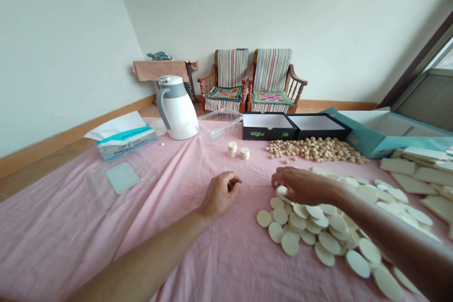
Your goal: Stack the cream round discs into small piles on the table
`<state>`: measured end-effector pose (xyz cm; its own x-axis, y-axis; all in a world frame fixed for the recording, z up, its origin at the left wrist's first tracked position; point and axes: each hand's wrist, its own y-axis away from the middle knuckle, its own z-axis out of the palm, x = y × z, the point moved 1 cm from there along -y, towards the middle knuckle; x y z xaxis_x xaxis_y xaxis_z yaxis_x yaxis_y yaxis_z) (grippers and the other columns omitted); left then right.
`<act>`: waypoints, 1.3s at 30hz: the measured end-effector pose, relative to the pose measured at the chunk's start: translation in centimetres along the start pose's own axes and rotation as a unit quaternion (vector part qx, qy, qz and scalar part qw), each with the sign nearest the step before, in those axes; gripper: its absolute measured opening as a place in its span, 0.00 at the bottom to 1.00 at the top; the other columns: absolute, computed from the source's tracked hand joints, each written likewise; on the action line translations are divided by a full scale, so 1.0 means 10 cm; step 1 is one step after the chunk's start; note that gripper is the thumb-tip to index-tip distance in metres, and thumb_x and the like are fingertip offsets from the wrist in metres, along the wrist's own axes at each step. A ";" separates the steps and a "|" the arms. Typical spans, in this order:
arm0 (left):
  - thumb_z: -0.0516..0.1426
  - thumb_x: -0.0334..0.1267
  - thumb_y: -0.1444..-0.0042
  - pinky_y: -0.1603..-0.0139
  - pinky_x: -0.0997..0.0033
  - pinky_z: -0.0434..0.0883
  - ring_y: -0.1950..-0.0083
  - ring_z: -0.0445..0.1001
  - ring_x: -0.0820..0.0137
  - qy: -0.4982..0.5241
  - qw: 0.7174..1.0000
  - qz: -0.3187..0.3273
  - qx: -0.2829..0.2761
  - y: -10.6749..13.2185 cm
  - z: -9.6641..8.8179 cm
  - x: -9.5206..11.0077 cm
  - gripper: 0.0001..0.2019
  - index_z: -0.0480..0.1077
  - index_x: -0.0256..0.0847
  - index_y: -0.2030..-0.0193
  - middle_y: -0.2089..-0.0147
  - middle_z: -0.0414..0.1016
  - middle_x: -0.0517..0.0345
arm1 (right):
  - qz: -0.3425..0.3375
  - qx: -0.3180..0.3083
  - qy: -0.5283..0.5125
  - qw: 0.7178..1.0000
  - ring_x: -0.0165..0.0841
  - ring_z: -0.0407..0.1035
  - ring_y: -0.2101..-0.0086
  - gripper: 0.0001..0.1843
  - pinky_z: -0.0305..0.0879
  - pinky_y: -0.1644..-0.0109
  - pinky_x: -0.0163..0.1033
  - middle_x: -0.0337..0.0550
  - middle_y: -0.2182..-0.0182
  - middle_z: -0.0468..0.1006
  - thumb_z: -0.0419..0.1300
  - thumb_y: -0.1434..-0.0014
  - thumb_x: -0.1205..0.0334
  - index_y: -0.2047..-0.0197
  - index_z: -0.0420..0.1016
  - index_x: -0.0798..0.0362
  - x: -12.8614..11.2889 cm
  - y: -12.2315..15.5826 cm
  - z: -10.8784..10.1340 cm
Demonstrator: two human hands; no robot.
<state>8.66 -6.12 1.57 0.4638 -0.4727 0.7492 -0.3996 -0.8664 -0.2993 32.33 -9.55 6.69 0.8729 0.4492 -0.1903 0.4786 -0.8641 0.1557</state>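
My left hand (220, 193) hovers over the pink cloth with its fingers curled in; whatever may be inside is hidden. My right hand (299, 185) is at the near-left edge of a heap of pale round wooden discs (330, 241). Its fingers are bent down around a small pale disc (281, 191), partly covered by the hand. Beyond my hands stand two short stacks of discs, a left stack (232, 149) and a right stack (244, 153), close together but apart.
Wooden beads (318, 149) lie before two black boxes (269, 133). A light-blue box (385, 139) and flat pale boards (403, 166) are at right. A white jug (181, 113), tissue pack (125, 137) and clear plastic tray (221, 125) stand at left and back.
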 end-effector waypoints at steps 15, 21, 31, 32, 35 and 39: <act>0.53 0.28 0.49 0.66 0.76 0.66 0.68 0.71 0.74 -0.002 1.000 0.003 -0.001 0.00 -0.01 0.01 0.08 0.72 0.37 0.66 0.68 0.75 0.57 | 0.119 0.146 -0.068 0.980 0.30 0.67 0.72 0.07 0.55 0.69 0.34 0.41 0.74 0.76 0.55 0.50 0.67 0.67 0.73 0.55 0.07 -0.44 0.12; 0.53 0.27 0.50 0.65 0.76 0.67 0.68 0.71 0.74 0.000 1.000 0.004 0.001 0.01 -0.01 0.02 0.08 0.73 0.37 0.66 0.68 0.75 0.57 | 0.066 0.141 -0.057 0.986 0.30 0.67 0.69 0.14 0.56 0.66 0.34 0.46 0.64 0.73 0.58 0.52 0.67 0.59 0.71 0.55 -0.03 -0.44 0.19; 0.53 0.28 0.50 0.68 0.76 0.66 0.69 0.71 0.73 0.012 1.000 -0.006 -0.002 0.01 0.00 0.00 0.08 0.72 0.37 0.66 0.69 0.74 0.57 | 0.015 0.183 -0.037 0.982 0.30 0.66 0.69 0.11 0.57 0.65 0.33 0.44 0.67 0.71 0.57 0.53 0.70 0.63 0.70 0.55 -0.02 -0.78 -0.06; 0.53 0.28 0.50 0.68 0.77 0.66 0.69 0.71 0.73 0.014 1.000 -0.007 -0.003 0.01 0.00 0.00 0.08 0.72 0.37 0.67 0.70 0.74 0.58 | 0.011 0.197 -0.039 0.980 0.30 0.66 0.69 0.12 0.57 0.65 0.33 0.44 0.66 0.71 0.56 0.53 0.71 0.63 0.70 0.55 0.00 -0.85 -0.11; 0.52 0.28 0.50 0.68 0.77 0.65 0.70 0.70 0.74 0.016 1.000 -0.006 -0.004 0.01 0.00 0.00 0.08 0.72 0.37 0.66 0.70 0.74 0.58 | 0.003 0.222 -0.041 0.974 0.30 0.66 0.68 0.13 0.59 0.62 0.33 0.44 0.66 0.70 0.56 0.53 0.72 0.62 0.70 0.56 0.03 -1.03 -0.20; 0.52 0.28 0.50 0.68 0.77 0.65 0.70 0.70 0.74 0.012 1.000 -0.003 -0.004 0.02 0.00 -0.01 0.08 0.72 0.37 0.66 0.70 0.74 0.58 | 0.000 0.222 -0.037 0.974 0.30 0.66 0.67 0.12 0.60 0.62 0.34 0.44 0.66 0.70 0.57 0.53 0.71 0.63 0.71 0.56 0.04 -1.19 -0.19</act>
<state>8.55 -6.25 1.44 0.4469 -0.4625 0.7657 -0.4026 -0.8684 -0.2895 27.15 1.33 6.58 0.8557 0.4461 -0.2622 0.3762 -0.8843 -0.2766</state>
